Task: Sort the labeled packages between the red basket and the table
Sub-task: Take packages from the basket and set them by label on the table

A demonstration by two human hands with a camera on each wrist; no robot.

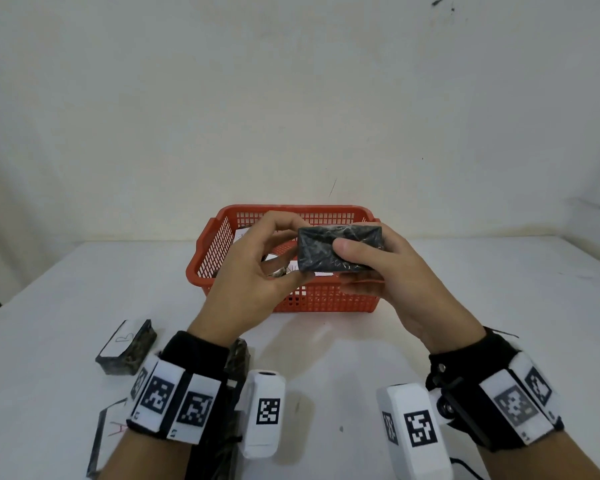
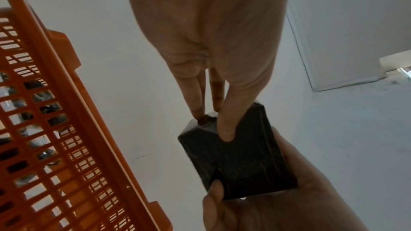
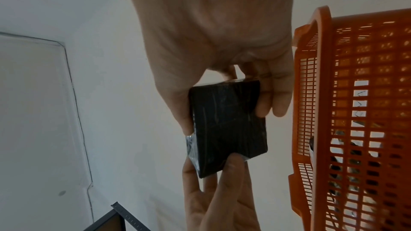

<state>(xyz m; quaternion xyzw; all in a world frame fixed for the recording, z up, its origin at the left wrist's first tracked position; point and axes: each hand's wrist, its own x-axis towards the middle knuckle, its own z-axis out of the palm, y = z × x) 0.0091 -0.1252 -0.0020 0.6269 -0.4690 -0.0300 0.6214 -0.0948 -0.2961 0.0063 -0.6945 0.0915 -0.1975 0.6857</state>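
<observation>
Both hands hold one black wrapped package above the red basket. My left hand pinches its left end between thumb and fingertips, as the left wrist view shows at the package under the left hand. My right hand grips the right end, thumb on the near face and fingers behind. In the right wrist view the right hand wraps the package beside the basket. No label shows on the held package.
More packages with white labels lie inside the basket. On the table at the near left lies a package marked B, another marked A, and a dark one partly hidden under my left wrist. A wall rises behind the basket.
</observation>
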